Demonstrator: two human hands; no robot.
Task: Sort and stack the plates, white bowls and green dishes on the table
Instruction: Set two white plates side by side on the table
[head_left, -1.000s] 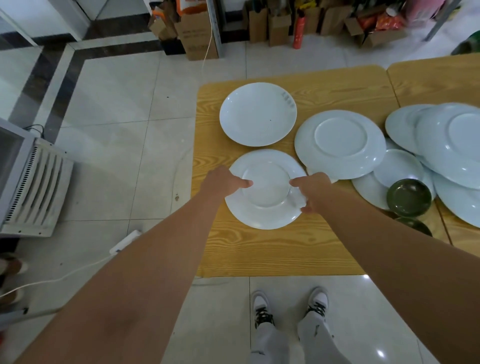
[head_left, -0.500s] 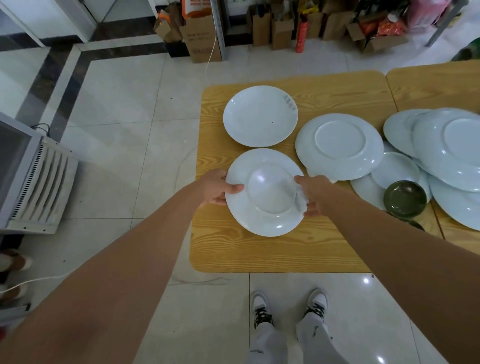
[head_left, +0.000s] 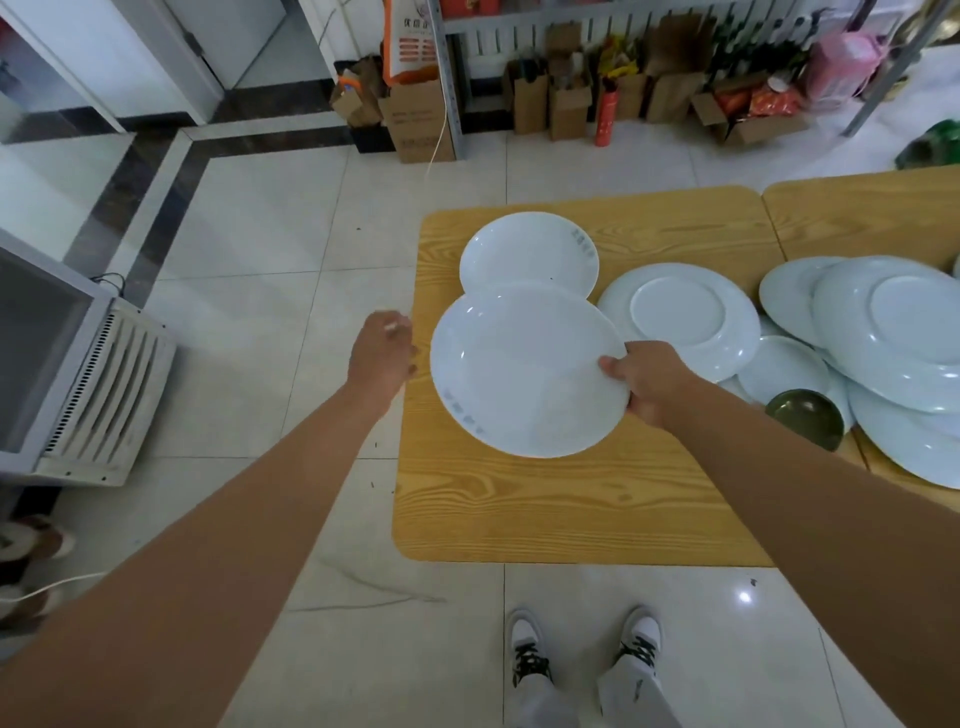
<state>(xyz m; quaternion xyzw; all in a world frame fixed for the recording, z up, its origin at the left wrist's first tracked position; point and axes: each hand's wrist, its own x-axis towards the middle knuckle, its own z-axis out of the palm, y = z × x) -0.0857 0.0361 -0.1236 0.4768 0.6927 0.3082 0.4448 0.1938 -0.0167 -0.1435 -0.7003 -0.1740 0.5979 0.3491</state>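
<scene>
gripping a white plate by its right rim with the right hand, pressing the thumb on the upper face and hiding the other fingers beneath. carrying it face up above the near left part of the desk, clear of the wood and partly covering the view of a face-up plate at the far left corner. holding nothing in the left hand: released, loosely bent, hovering just beside the held plate's left edge without touching it, out over the floor.

having turned the plate over within the last second: lying bottom up on the desk a second ago under both hands, tilting between both hands half a second ago, now showing its hollow side and a grey printed mark near the left rim. passing from a two-handed hold to a one-handed one along the way.

judging the flip finished and the placing as the step in hand, probably heading for the face-up plate behind, seeing a similar print there and so a likely match for starting a stack. leaving much undone: a bottom-up plate just right of the held one, a heap of overlapping plates further right, and a green dish among them, near the right forearm. needing care with the one-handed rim grip, risking a tip or slip of the smooth plate if swinging fast.
</scene>
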